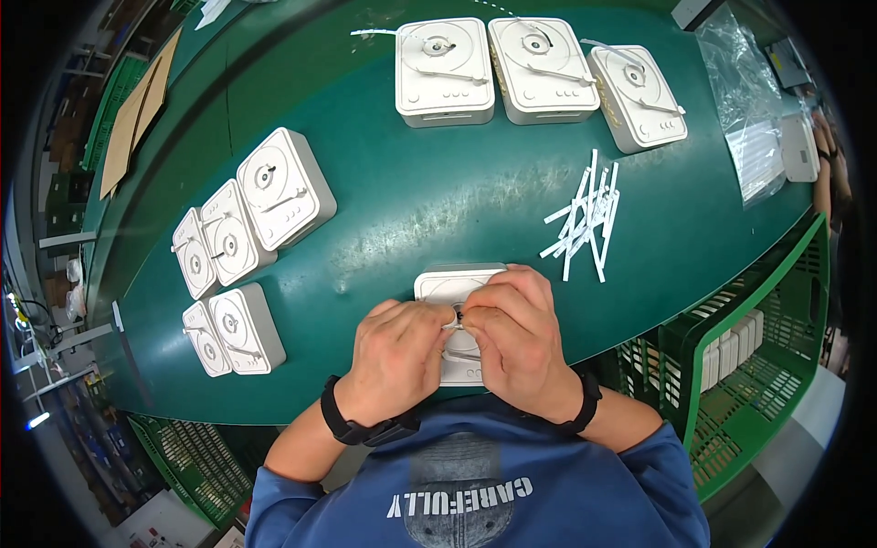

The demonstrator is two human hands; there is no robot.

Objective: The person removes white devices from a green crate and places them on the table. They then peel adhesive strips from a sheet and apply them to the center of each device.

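A white box-shaped device styled like a record player lies face up at the table's near edge, directly before me. Over its middle, my left hand and my right hand meet with fingertips pinched together. A tiny dark spot shows between the fingertips at the device's central hub; what the fingers hold there is too small to make out. Both hands cover much of the device's top face. To the right of it lies a loose pile of short white strips.
Several similar white devices stand at the left and along the back; thin strips stick out from some back ones. Clear plastic packaging lies at the far right. A green crate holding white devices is beside the table, lower right.
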